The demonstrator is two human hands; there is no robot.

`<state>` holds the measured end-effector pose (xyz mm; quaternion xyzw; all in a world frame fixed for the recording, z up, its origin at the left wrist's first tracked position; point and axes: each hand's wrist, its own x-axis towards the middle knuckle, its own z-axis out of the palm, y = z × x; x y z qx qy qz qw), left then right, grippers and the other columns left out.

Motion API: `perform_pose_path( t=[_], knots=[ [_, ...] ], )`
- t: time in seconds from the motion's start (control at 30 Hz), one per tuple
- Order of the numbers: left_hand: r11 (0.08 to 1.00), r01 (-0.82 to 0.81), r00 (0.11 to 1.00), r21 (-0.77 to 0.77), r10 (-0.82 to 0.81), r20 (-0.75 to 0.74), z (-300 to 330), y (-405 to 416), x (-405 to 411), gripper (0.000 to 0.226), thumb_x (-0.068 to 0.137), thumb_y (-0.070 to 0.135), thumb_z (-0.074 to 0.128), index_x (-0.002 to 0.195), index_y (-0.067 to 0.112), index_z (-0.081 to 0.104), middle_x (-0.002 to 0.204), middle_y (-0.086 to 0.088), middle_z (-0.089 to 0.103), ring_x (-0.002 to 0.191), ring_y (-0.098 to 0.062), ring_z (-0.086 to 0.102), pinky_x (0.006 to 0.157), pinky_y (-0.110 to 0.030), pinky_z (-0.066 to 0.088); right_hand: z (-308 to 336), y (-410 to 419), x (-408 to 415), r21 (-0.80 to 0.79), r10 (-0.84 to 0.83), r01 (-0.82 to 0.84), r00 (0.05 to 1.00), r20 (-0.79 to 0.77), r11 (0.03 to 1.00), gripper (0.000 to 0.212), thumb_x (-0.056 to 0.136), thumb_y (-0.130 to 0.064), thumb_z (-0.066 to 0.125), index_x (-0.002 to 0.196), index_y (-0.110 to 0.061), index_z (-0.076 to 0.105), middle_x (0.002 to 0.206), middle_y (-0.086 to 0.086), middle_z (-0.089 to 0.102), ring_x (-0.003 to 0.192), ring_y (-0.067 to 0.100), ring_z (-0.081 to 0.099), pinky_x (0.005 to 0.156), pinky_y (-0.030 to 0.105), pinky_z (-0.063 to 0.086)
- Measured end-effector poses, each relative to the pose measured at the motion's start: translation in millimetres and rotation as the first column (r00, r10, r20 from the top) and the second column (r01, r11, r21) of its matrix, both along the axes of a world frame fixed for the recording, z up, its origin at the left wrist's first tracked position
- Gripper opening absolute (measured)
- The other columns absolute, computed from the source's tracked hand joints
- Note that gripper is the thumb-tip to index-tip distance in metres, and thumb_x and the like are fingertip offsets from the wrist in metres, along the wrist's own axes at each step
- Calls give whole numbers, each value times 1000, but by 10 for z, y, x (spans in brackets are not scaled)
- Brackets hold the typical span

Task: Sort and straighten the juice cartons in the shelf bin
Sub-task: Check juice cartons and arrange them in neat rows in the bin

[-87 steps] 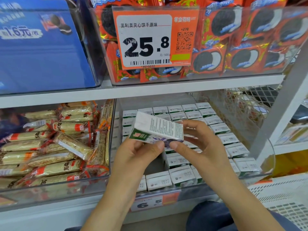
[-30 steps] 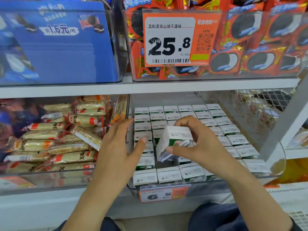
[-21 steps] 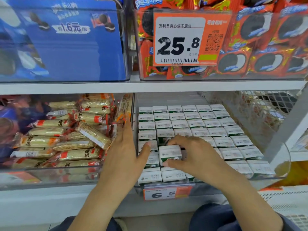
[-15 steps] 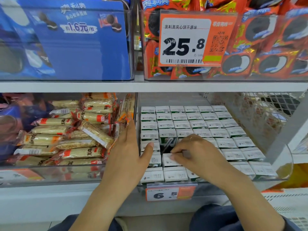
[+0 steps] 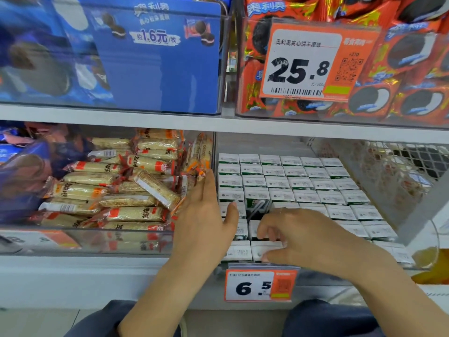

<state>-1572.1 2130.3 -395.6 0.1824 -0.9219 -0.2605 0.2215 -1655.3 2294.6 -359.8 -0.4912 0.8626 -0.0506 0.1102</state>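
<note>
Your right hand point(image 5: 308, 242) covers the juice cartons point(image 5: 301, 183) near the shelf bin's point(image 5: 435, 239) front edge, its curled fingers point(image 5: 267, 233) on one; grip unclear. Your left hand point(image 5: 206, 215) lies flat, fingers together, against the left wall.

The juice cartons point(image 5: 301, 183) stand in rows inside the shelf bin point(image 5: 435, 239) on the lower shelf. To the left of this bin, another bin point(image 5: 85, 242) holds a heap of snack bars point(image 5: 126, 188). A price tag point(image 5: 261, 285) hangs on the front of the carton bin. On the upper shelf point(image 5: 170, 122), cookie packs point(image 5: 413, 76) lie above the cartons, behind a bigger price tag point(image 5: 306, 66), and a cookie box point(image 5: 155, 57) is left of them.
</note>
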Motion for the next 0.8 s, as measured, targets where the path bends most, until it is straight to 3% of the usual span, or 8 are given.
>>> perform_pose_path(
  t=[0.1,0.27,0.43,0.63,0.7,0.8],
  knots=[
    [1000,2,1000,13,-2,-5,0,-7,6,74,92,39,52,152,14,16,155,-10,28,140,-28,29,109,-35,31,34,-75,-11,84,46,-38,994,-98,996,39,79,-53,63,112,-35,53,105,-16,54,85,6,49,59,22,30],
    [1000,-5,1000,22,6,-17,7,-1,12,74,92,37,54,152,14,18,153,-9,32,135,-29,35,105,-37,36,95,-127,-11,121,84,-73,993,-83,990,35,81,-51,62,107,-28,59,99,-10,61,86,11,55,64,26,40],
    [999,12,999,43,-10,-50,-16,-10,16,73,91,33,55,151,14,19,152,-8,35,135,-26,37,105,-37,37,107,-159,23,159,98,-75,985,-140,984,37,81,-53,61,103,-24,64,96,-7,63,83,13,56,60,27,38],
    [997,41,995,66,-34,-97,-14,-26,27,73,90,27,57,152,16,21,151,-7,37,130,-27,43,102,-40,43,129,-192,-45,160,40,-38,999,-10,986,34,70,-47,68,91,-20,63,87,-2,64,78,16,58,64,29,47],
    [996,53,994,75,-46,-102,-14,-37,33,73,90,28,57,152,18,19,151,-6,36,131,-27,42,103,-40,42,145,-200,-47,148,53,-46,998,-44,988,35,67,-46,68,87,-17,62,83,-2,61,73,16,55,60,29,44],
    [994,69,992,82,-60,-108,-33,-58,41,76,89,31,58,152,20,17,152,-4,35,133,-25,39,106,-36,38,256,-147,-35,7,27,-27,996,-85,1000,32,64,-47,63,83,-21,58,83,-5,58,75,18,56,64,31,47]
  ],
)
